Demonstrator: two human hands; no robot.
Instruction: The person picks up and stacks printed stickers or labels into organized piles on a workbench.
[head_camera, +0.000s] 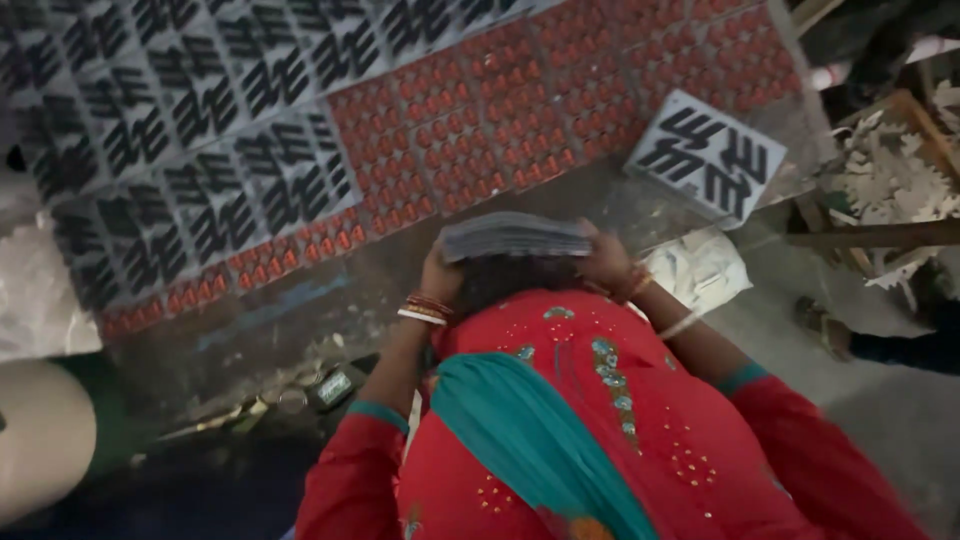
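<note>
Neither of my hands shows in the head view. Right below me another person in a red top (640, 430) with a teal scarf (520, 440) bends forward, back towards me. Both of that person's hands, one on the left (440, 275) and one on the right (605, 258), grip a thick stack of grey-edged sheets (515, 235) just above the floor. Bangles (425, 308) ring the wrist on the left.
Rows of white sheets with black shapes (200, 150) and red-orange patterned sheets (520, 110) cover the floor ahead. One black-printed sheet (706, 152) lies apart at the right, near a white cloth bundle (700, 268). A wooden frame with pale scraps (890, 170) stands far right. A beige rounded object (40, 440) is bottom left.
</note>
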